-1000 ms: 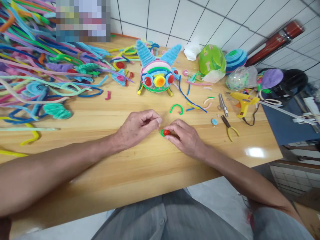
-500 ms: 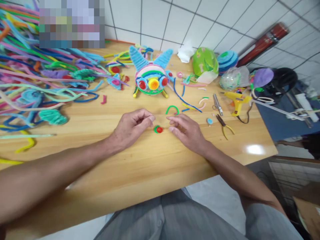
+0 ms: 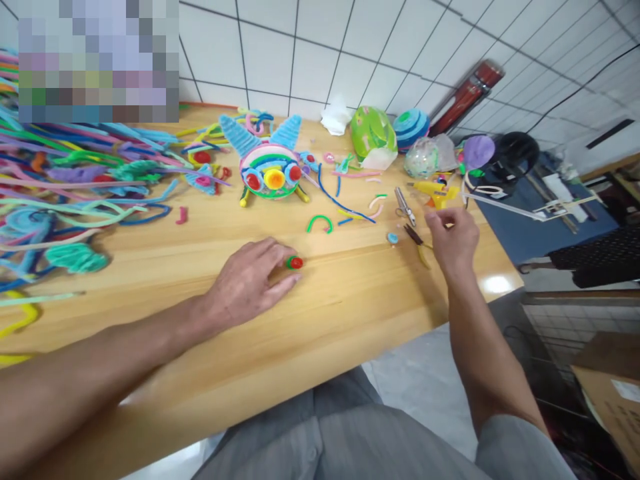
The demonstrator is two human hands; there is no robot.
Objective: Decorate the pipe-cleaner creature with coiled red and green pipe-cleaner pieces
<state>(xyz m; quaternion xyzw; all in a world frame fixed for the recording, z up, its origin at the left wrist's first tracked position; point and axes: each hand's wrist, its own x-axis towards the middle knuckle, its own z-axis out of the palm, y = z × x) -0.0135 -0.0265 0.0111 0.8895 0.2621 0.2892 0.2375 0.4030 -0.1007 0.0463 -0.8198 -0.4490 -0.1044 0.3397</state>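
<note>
On the wooden worktop (image 3: 350,307), the left hand (image 3: 245,280) has parted fingers, the red-and-green coil (image 3: 295,263) just beside the upper 1; the right hand (image 3: 457,240) curls, grip unclear, at the yellow glue gun (image 3: 439,191), which lies roughly left-to-right.

This looks like a craft workshop. A wooden table (image 3: 350,293) by a white tiled wall (image 3: 320,53) bears colourful fuzzy stems (image 3: 120,195), pliers (image 3: 414,235) and a glue gun (image 3: 436,192).
</note>
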